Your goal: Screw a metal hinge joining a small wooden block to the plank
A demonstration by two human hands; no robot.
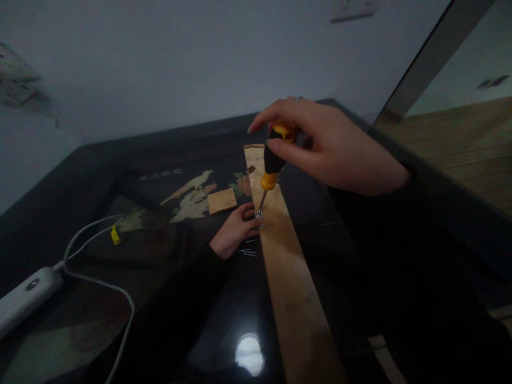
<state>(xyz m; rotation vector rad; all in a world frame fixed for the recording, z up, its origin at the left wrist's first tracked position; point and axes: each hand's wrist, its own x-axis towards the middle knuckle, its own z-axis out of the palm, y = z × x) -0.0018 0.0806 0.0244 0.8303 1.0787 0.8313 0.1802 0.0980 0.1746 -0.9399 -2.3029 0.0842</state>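
My right hand [312, 141] grips a screwdriver [273, 160] by its black and yellow handle, thumb along the side and forefinger partly raised. The shaft slants down to a small shiny bracket-like piece [259, 217] at the left edge of a long wooden board [292, 277]. With its fingertips, my left hand [239, 226] pinches that piece against the board's edge. Whether a screw sits under the tip is too small to tell. Several thin screws or nails [248, 252] lie just below my left hand, beside the board.
A small wooden plate [222, 201] with holes lies left of the board on the dark glossy table [224, 309]. At the left are a white power strip [30, 293], its looping cable [108, 282] and a yellow tag [116, 236]. A wall stands behind the table.
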